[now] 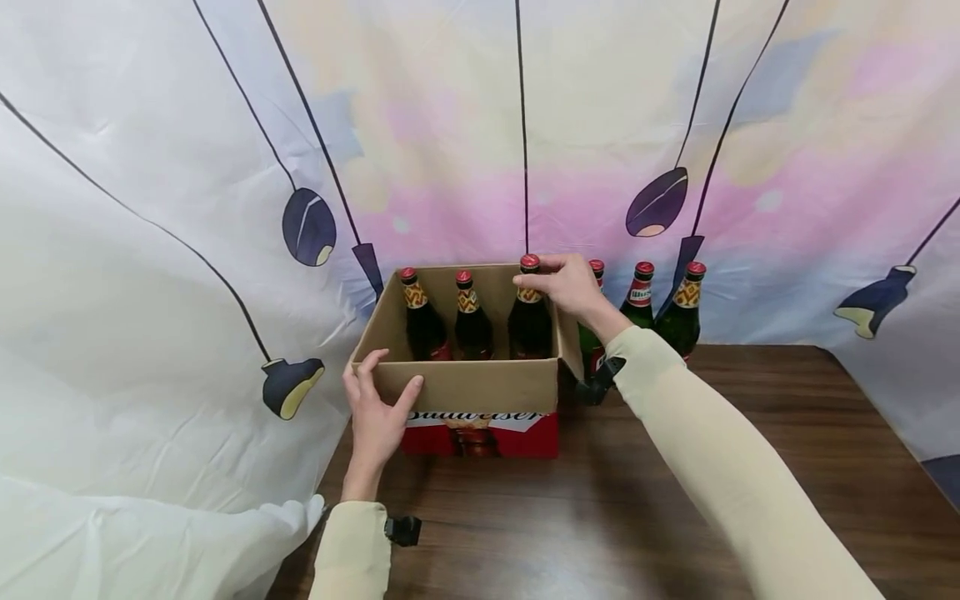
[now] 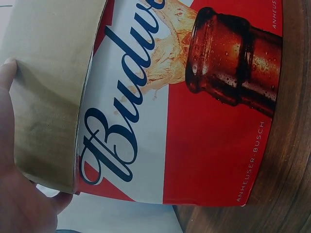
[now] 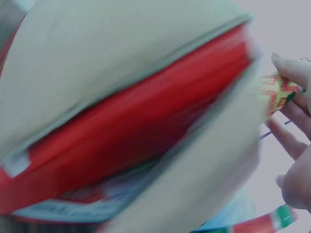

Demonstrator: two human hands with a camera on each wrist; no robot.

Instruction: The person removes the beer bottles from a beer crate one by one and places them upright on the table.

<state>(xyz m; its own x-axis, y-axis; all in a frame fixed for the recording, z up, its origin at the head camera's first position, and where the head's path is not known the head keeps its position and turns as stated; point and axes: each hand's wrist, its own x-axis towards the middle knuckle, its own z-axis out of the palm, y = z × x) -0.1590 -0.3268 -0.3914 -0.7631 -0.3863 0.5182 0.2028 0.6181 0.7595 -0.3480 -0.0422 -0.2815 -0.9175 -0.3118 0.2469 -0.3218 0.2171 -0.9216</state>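
Observation:
An open cardboard beer box with Budweiser print stands on the table. My left hand holds its front left corner, the thumb on the folded-down front flap and the fingers round the left side. Over the box's right part, my right hand grips a beer bottle by its neck. The bottle is upright, red cap up, its lower part hidden by the box wall. Two more bottles stand inside, one at the left and one in the middle. In the right wrist view the gold neck label shows between the fingers.
Right of the box stand green bottles, one close by the side flap, another beyond it and a third farthest right, partly behind my right forearm. A printed cloth hangs behind the brown wooden table.

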